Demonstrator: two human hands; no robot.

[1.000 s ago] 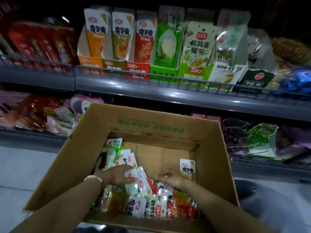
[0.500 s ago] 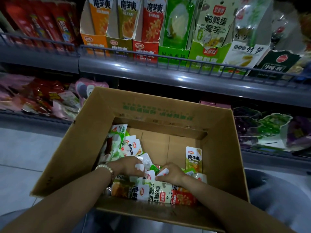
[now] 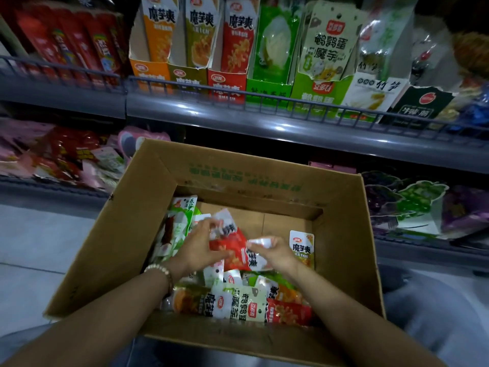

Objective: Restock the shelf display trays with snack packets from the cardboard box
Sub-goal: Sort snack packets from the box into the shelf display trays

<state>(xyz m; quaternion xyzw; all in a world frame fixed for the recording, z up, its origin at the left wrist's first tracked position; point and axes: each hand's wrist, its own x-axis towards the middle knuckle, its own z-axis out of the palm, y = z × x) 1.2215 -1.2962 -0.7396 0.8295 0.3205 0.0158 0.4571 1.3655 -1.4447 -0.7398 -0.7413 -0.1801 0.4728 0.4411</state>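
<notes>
Left hand (image 3: 199, 247) and right hand (image 3: 280, 254) now lift mid-frame off the pile (image 3: 238, 300), fingers grasping red packets (image 3: 232, 246). Shelving likely comes next.

Above my cardboard box (image 3: 148, 234), the grey shelf (image 3: 238, 120) carries a row of display trays (image 3: 227, 83) behind its wire rail (image 3: 304, 109).
</notes>
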